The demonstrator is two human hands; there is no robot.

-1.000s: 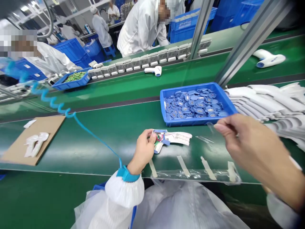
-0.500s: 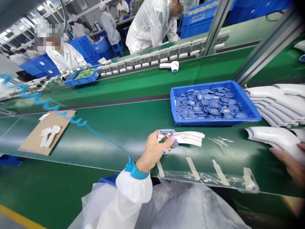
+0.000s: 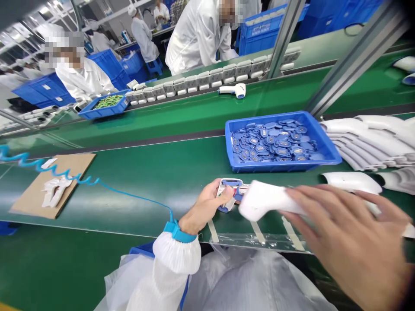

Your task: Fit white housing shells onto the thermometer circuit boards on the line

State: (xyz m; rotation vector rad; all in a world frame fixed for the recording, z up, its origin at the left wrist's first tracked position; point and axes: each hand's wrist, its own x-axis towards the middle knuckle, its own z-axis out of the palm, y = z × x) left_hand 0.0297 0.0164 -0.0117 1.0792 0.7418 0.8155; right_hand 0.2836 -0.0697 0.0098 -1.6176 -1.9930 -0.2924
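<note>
While the left hand (image 3: 205, 206) closes around a half-built thermometer housing (image 3: 228, 188), its fingers wrapped over the housing's blue part, the right hand (image 3: 352, 246) grips a white housing shell (image 3: 267, 201) and holds it at the housing's side. The shell's end touches the housing or sits just beside it; blur hides which.

Both pieces are just above the near edge of a green conveyor belt (image 3: 155, 177). Three pale tape strips (image 3: 258, 232) show across that edge, along with a band of clear plastic film (image 3: 259, 241). Close above the hands is the front rim of one blue tray (image 3: 279, 167), heaped with blue parts (image 3: 275, 144) too many to count. To the right, overlapping white shells (image 3: 366, 140) form a stack, and one more shell (image 3: 352, 181) lies apart behind the right hand.

To the left, a long stretch of belt runs to a cardboard sheet (image 3: 76, 170) bearing white pieces (image 3: 55, 191). A coiled blue cord (image 3: 42, 166) crosses the belt to a wrist strap (image 3: 177, 231) on the left wrist. On the far belt are one thermometer (image 3: 231, 90), a row of white units (image 3: 194, 80) and a tray of green parts (image 3: 103, 106). Two co-workers (image 3: 201, 39) in white coats stand beyond.
</note>
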